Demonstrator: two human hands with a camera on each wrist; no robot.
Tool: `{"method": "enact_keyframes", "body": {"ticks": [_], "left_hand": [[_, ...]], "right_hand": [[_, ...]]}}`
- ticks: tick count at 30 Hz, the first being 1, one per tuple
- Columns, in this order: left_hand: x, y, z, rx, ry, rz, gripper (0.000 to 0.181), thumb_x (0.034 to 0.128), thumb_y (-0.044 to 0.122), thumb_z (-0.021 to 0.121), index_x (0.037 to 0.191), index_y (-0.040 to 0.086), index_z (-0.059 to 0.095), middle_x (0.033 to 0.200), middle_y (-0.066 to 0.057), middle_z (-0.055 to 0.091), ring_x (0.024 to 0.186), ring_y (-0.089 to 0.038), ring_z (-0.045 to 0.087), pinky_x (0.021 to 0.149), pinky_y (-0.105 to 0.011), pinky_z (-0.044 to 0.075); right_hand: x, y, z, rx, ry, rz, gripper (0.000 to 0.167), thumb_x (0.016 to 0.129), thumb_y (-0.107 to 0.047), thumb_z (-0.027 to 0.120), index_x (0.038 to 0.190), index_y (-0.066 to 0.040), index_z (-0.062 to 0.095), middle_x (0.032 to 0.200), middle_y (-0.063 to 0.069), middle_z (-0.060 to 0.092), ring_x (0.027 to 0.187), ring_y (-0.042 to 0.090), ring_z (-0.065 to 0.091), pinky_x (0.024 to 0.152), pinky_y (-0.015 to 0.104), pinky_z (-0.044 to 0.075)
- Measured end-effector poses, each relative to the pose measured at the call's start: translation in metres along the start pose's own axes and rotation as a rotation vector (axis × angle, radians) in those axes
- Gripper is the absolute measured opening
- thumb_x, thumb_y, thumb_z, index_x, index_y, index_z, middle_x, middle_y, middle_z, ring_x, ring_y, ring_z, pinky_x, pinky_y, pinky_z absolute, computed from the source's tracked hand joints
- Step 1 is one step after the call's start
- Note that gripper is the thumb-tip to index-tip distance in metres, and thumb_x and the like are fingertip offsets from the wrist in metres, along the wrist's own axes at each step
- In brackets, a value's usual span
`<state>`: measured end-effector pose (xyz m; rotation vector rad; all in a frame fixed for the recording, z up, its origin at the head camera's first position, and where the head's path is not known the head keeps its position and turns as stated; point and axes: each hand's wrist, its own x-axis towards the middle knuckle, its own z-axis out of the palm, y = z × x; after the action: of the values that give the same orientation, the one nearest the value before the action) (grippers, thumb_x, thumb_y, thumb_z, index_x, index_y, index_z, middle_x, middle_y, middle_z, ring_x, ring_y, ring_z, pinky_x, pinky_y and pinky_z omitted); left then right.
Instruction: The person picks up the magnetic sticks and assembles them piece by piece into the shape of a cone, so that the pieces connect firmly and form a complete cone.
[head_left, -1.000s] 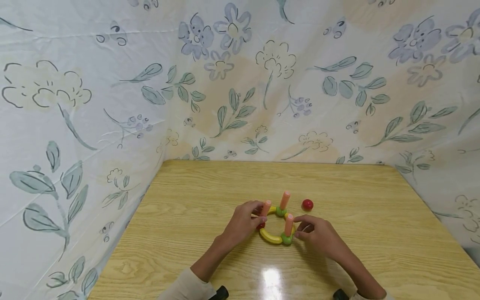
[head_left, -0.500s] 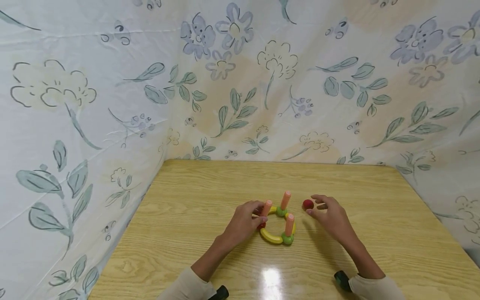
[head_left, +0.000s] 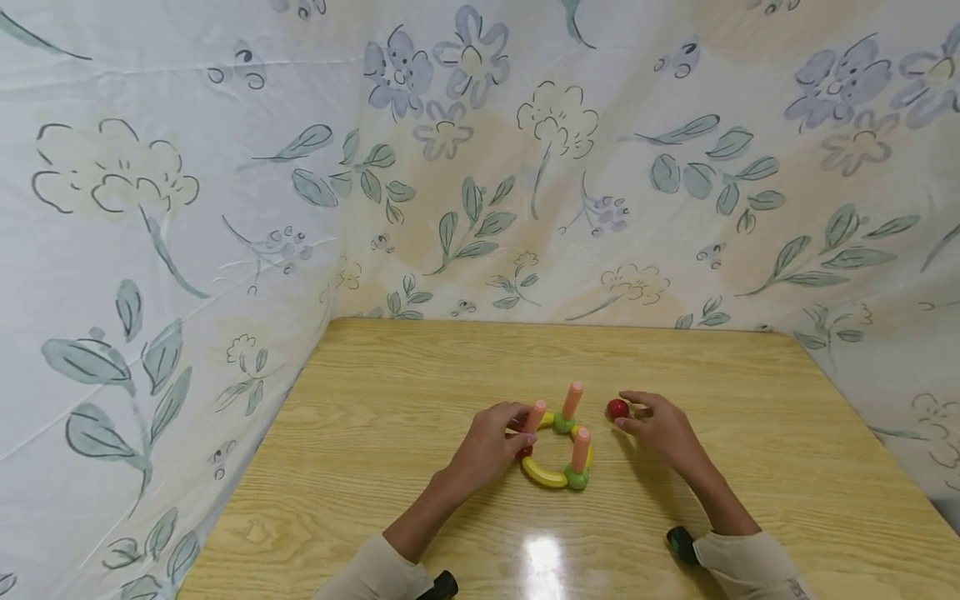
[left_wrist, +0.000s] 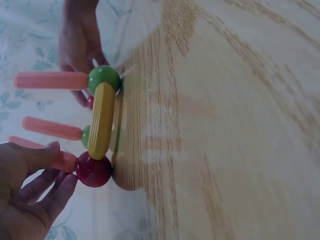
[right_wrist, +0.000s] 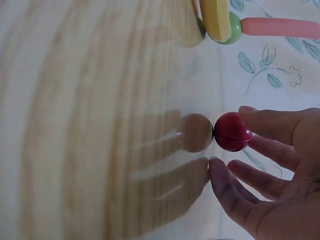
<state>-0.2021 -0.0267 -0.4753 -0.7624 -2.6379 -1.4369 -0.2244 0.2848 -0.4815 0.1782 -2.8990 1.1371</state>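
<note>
My left hand pinches a pink rod low down, just above a red ball at the left of a small ring. Curved yellow rods make up that ring, joined by the red ball and two green balls. Two more pink rods stand upright on the green balls. To the right of the ring, a loose red ball sits on the table. My right hand holds it between thumb and fingers; the far finger contact is partly hidden.
The wooden table extends on all sides of the ring. A floral cloth hangs behind it and along both sides. Dark bands sit at both sleeve cuffs.
My right hand has left the near green ball, moved right and away from me, and closed in around the loose red ball. My left hand stays on its pink rod.
</note>
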Motion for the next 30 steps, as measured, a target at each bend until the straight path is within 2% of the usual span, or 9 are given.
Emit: {"method": "enact_keyframes", "body": {"ticks": [5, 13, 20, 23, 25, 28, 30], "left_hand": [[0.000, 0.000, 0.001, -0.003, -0.003, -0.003, 0.038, 0.0969, 0.005, 0.076, 0.134, 0.009, 0.070, 0.119, -0.005, 0.073, 0.110, -0.019, 0.071, 0.092, -0.024, 0.058], [0.000, 0.002, 0.001, 0.006, -0.002, -0.014, 0.033, 0.1006, 0.012, 0.074, 0.133, 0.010, 0.071, 0.117, -0.005, 0.073, 0.110, -0.019, 0.071, 0.092, -0.026, 0.058], [0.001, 0.001, 0.002, -0.039, 0.000, 0.002, 0.032, 0.1055, 0.024, 0.069, 0.135, 0.011, 0.070, 0.119, -0.002, 0.073, 0.113, -0.015, 0.070, 0.094, -0.024, 0.058], [0.001, 0.002, 0.002, -0.072, 0.004, -0.007, 0.035, 0.1064, 0.028, 0.067, 0.137, 0.012, 0.069, 0.122, -0.001, 0.073, 0.115, -0.015, 0.069, 0.094, -0.022, 0.057], [0.001, 0.002, 0.002, -0.082, 0.009, -0.009, 0.035, 0.1065, 0.027, 0.067, 0.137, 0.011, 0.069, 0.122, -0.002, 0.073, 0.116, -0.015, 0.069, 0.094, -0.021, 0.057], [0.001, 0.002, 0.002, -0.071, 0.013, -0.001, 0.033, 0.1065, 0.026, 0.067, 0.136, 0.011, 0.070, 0.121, -0.002, 0.073, 0.114, -0.016, 0.070, 0.093, -0.022, 0.057], [0.001, 0.003, 0.002, -0.064, 0.016, 0.007, 0.032, 0.1061, 0.024, 0.067, 0.135, 0.010, 0.070, 0.120, -0.003, 0.074, 0.113, -0.016, 0.070, 0.093, -0.023, 0.058]], "right_hand": [[0.000, 0.001, 0.002, -0.014, 0.001, -0.002, 0.045, 0.096, -0.015, 0.079, 0.136, 0.003, 0.067, 0.132, 0.031, 0.066, 0.115, 0.049, 0.069, 0.082, 0.050, 0.060], [-0.002, -0.002, 0.005, -0.009, 0.004, 0.001, 0.041, 0.095, -0.012, 0.080, 0.130, 0.005, 0.068, 0.121, 0.026, 0.072, 0.109, 0.043, 0.072, 0.087, 0.055, 0.059], [-0.005, -0.006, 0.004, -0.027, 0.026, -0.025, 0.045, 0.097, -0.014, 0.078, 0.134, 0.008, 0.065, 0.118, 0.026, 0.073, 0.107, 0.042, 0.071, 0.081, 0.046, 0.058], [-0.008, -0.014, 0.002, -0.026, 0.055, -0.047, 0.045, 0.099, -0.015, 0.077, 0.136, 0.008, 0.065, 0.117, 0.024, 0.073, 0.108, 0.042, 0.069, 0.080, 0.043, 0.056], [-0.011, -0.021, 0.000, -0.018, 0.071, -0.062, 0.044, 0.100, -0.016, 0.075, 0.136, 0.007, 0.065, 0.119, 0.023, 0.072, 0.110, 0.041, 0.068, 0.082, 0.046, 0.057], [-0.015, -0.035, -0.003, 0.002, 0.088, -0.080, 0.045, 0.103, -0.018, 0.073, 0.139, 0.006, 0.062, 0.122, 0.022, 0.071, 0.114, 0.039, 0.066, 0.088, 0.051, 0.057], [-0.017, -0.044, -0.005, 0.022, 0.095, -0.087, 0.046, 0.104, -0.020, 0.071, 0.141, 0.005, 0.061, 0.124, 0.021, 0.070, 0.116, 0.038, 0.066, 0.089, 0.049, 0.058]]}}
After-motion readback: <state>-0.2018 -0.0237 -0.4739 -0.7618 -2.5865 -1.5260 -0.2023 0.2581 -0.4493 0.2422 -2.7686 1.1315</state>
